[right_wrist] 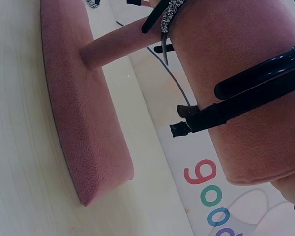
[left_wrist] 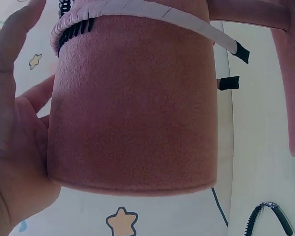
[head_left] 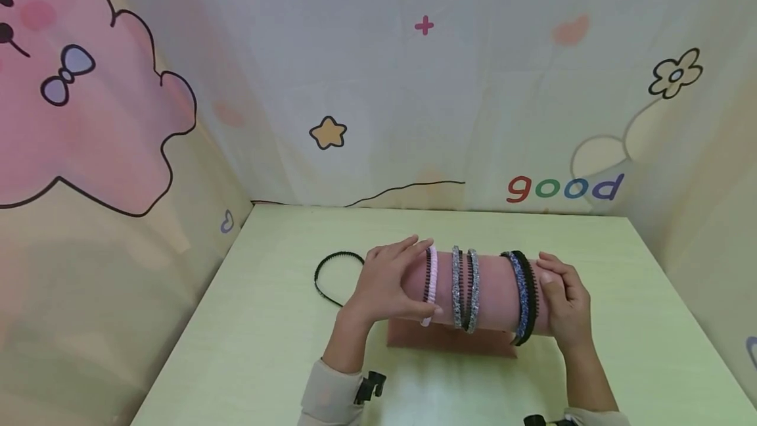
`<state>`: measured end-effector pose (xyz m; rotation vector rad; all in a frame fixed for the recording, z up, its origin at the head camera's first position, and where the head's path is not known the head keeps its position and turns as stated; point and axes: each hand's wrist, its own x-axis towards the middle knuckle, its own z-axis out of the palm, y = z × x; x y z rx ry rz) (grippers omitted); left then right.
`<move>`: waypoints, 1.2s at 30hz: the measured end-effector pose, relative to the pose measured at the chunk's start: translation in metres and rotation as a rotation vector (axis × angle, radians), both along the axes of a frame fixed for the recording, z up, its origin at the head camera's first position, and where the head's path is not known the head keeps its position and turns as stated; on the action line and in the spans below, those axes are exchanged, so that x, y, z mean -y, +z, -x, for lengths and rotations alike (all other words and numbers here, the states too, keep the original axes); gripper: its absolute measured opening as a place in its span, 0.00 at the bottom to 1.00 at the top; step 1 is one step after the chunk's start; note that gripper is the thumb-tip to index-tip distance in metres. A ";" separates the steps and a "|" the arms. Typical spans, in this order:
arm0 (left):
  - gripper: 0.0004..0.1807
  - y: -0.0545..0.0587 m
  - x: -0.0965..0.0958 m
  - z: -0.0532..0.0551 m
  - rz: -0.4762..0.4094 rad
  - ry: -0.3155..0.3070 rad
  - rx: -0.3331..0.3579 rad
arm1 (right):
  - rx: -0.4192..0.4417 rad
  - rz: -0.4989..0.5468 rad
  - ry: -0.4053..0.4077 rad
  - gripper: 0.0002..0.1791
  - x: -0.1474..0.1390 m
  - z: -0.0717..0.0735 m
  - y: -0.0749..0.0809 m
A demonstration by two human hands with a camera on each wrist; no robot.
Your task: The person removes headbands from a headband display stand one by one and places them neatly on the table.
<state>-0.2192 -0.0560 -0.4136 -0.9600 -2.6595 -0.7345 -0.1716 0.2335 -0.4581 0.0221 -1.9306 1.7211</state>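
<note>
A pink plush headband stand (head_left: 497,291) has a horizontal roll on a post above a flat base (head_left: 449,340). Over its left part sits a pale pink headband (left_wrist: 137,9) with dark comb teeth. My left hand (head_left: 381,284) spans the roll's left end, fingertips at that band's top and thumb at its lower side. Two silver glitter headbands (head_left: 456,288) circle the middle. Toward the right are a blue glitter headband (head_left: 522,294) and a black headband (head_left: 534,301). My right hand (head_left: 569,301) grips the roll's right end, thumb in front.
A loose black toothed headband (head_left: 317,275) lies on the pale table (head_left: 248,347), left of the stand and partly behind my left hand. A printed curtain (head_left: 378,84) hangs along the table's back edge and both sides.
</note>
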 end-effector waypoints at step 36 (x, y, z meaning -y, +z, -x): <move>0.58 -0.002 0.011 0.002 -0.052 -0.006 0.115 | 0.018 0.010 0.013 0.13 -0.001 0.000 0.001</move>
